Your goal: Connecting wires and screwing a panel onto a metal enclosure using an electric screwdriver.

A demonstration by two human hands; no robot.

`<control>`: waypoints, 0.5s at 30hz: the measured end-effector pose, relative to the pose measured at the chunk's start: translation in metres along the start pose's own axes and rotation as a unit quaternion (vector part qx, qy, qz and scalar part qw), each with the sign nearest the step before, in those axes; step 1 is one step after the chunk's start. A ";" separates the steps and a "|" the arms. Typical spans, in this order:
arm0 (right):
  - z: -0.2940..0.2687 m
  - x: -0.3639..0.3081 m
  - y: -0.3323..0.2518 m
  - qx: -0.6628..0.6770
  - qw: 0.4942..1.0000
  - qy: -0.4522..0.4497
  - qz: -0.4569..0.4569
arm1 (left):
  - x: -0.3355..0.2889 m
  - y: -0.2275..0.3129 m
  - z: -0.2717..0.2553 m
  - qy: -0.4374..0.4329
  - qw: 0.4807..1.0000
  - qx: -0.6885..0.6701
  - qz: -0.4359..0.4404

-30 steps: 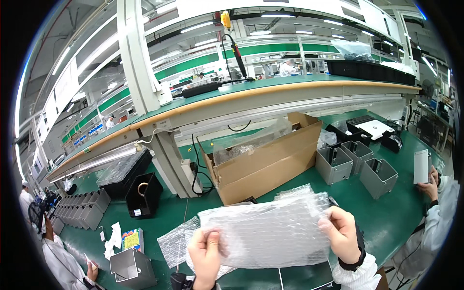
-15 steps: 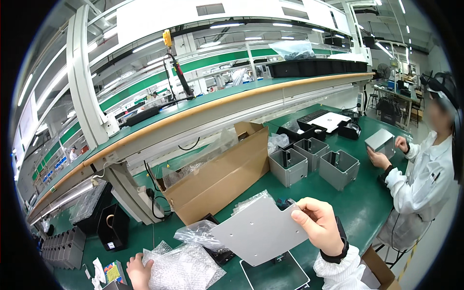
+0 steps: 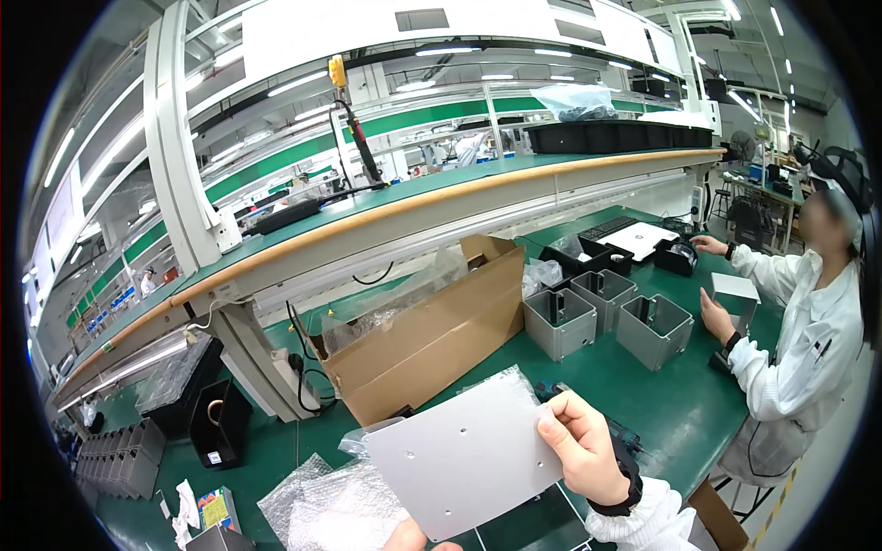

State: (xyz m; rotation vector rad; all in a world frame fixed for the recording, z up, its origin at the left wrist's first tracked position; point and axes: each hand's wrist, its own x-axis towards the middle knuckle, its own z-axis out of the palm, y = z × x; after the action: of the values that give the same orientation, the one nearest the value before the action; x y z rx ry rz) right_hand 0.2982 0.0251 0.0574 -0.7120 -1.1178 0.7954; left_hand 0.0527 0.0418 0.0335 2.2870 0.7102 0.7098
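Observation:
My right hand (image 3: 584, 450) pinches the right edge of a flat grey plate (image 3: 464, 455) with small holes, held tilted above the bench. At the plate's lower corner, my left hand (image 3: 413, 536) closes on the edge; most of this hand is cut off by the frame. Under the plate an open grey box (image 3: 542, 522) shows only in part. Bubble wrap (image 3: 335, 505) lies left of the plate, and a power screwdriver (image 3: 627, 439) lies partly hidden behind my right hand.
A long cardboard box (image 3: 432, 335) stands behind the plate. Several open grey boxes (image 3: 654, 332) stand to its right. At the right a co-worker (image 3: 790, 321) handles another grey box (image 3: 735, 292). Black bins (image 3: 219, 427) and stacked grey parts (image 3: 124, 456) sit at the left.
My left hand has left the bubble wrap and come right to the plate's lower corner. The plate has turned and moved slightly left. The co-worker's one hand has reached toward a black bin.

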 end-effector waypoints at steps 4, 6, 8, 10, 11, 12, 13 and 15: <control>0.003 -0.002 0.001 0.024 0.999 -0.025 0.007 | -0.006 -0.010 0.007 0.074 0.981 -0.177 0.016; 0.002 -0.003 0.000 0.033 0.999 -0.032 0.014 | -0.009 -0.008 0.005 0.073 0.981 -0.179 0.018; 0.003 -0.003 -0.002 0.044 0.998 -0.033 0.022 | -0.007 -0.004 0.002 0.067 0.981 -0.183 0.021; -0.002 -0.001 0.002 0.032 0.998 -0.048 0.020 | -0.006 0.004 0.002 0.104 0.983 -0.149 0.004; -0.004 -0.001 0.003 0.020 0.998 -0.063 0.017 | -0.008 0.002 0.003 0.105 0.983 -0.150 0.002; -0.004 0.002 0.001 0.020 0.998 -0.063 0.020 | -0.011 -0.004 0.005 0.160 0.977 -0.136 -0.021; -0.005 0.005 -0.003 -0.020 0.997 -0.064 0.028 | -0.014 -0.006 0.008 0.214 0.968 -0.123 -0.044; -0.008 0.011 -0.007 -0.079 0.996 -0.031 0.011 | 0.006 0.016 0.003 0.305 0.942 -0.056 0.131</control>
State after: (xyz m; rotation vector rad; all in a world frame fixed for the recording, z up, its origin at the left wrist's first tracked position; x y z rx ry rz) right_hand 0.3096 0.0297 0.0662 -0.8365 -1.2411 0.7575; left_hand 0.0637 0.0339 0.0449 2.0729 0.6113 1.5838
